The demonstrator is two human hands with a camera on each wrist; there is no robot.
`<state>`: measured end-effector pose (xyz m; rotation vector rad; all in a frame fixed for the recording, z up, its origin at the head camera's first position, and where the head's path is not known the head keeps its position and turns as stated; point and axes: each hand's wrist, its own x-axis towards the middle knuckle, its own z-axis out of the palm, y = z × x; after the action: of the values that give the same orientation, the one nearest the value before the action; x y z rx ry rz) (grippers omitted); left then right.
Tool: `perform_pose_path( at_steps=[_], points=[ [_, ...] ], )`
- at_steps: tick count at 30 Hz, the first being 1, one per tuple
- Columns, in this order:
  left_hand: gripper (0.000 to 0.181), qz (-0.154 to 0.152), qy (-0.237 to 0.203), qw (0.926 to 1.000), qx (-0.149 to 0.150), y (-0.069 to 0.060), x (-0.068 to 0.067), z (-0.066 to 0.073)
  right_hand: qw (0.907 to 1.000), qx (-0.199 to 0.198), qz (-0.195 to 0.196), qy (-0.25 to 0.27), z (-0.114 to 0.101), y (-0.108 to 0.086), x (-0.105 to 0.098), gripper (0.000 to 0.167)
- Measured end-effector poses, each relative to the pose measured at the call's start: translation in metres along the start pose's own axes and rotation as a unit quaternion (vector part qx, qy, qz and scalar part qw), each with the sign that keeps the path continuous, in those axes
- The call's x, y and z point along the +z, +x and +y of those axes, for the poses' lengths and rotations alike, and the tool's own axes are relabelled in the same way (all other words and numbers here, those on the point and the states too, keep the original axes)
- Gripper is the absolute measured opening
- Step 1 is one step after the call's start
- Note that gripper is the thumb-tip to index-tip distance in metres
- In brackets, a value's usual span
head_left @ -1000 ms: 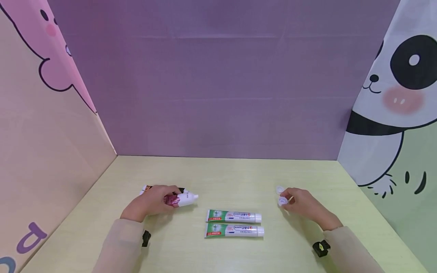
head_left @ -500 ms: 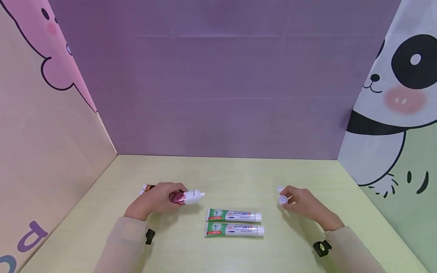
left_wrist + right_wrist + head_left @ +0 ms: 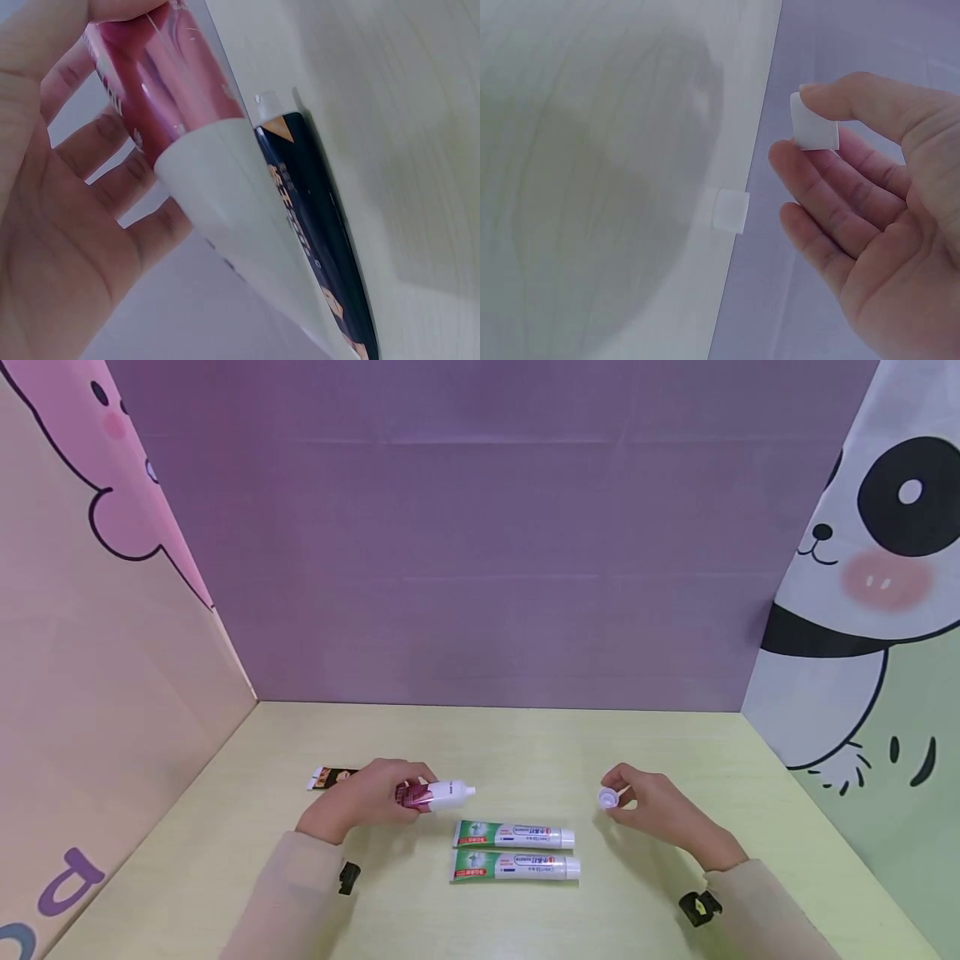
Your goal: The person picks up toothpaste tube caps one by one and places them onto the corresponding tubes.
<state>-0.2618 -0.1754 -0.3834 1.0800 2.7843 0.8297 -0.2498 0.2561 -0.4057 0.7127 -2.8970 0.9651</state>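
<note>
The left hand (image 3: 375,797) has its thumb and fingers bent around a dark red and white tube (image 3: 447,794), held up over the desk (image 3: 495,743). The tube's bare white tip points at the right hand (image 3: 652,802). That hand pinches a small white cap (image 3: 814,126) between its thumb and a finger, and the other fingers are a little bent. The tip and the cap are well apart.

A second cap (image 3: 731,211) is on the desk near the right hand. A black tube (image 3: 319,232) lies by the left hand, which hides some of it. In the middle, two green and white toothpaste tubes (image 3: 536,867) lie side by side, caps on. Behind is a purple wall (image 3: 480,543), with a panda picture (image 3: 832,585) on the right.
</note>
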Motion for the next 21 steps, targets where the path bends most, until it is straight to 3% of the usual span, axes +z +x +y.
perform_pose_path(
  at_steps=[21],
  points=[
    [0.034, -0.024, 0.018, 0.9995, 0.013, 0.031, 0.016, 0.024, 0.9986, -0.05, 0.013, -0.014, -0.02, 0.004, 0.009, 0.029]
  ],
)
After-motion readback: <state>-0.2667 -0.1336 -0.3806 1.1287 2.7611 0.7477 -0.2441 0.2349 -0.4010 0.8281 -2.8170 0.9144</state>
